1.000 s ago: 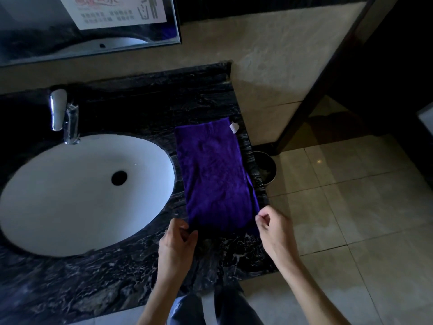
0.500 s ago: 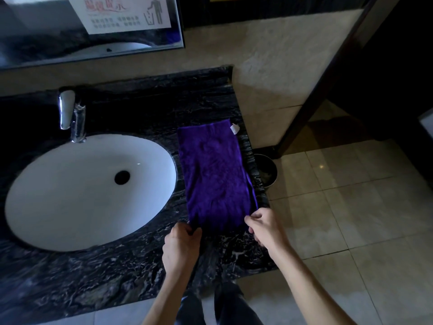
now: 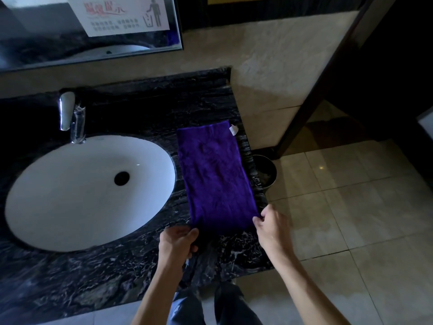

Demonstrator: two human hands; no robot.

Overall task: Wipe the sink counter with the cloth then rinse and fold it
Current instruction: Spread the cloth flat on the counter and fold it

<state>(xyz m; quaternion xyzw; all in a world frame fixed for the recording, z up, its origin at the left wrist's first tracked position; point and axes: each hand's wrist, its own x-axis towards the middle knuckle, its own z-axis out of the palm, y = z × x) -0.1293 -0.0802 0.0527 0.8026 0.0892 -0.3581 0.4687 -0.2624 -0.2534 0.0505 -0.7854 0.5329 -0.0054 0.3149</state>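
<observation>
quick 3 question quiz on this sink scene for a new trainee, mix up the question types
1. True or false: the purple cloth lies flat on the counter to the right of the sink basin.
2. Which part of the cloth do the left hand and right hand pinch? A. the far corners B. the near corners C. the middle
3. Fill in: the small white tag sits at the cloth's far ____ corner.

Key: 1 true. 2 B. 3 right.
</observation>
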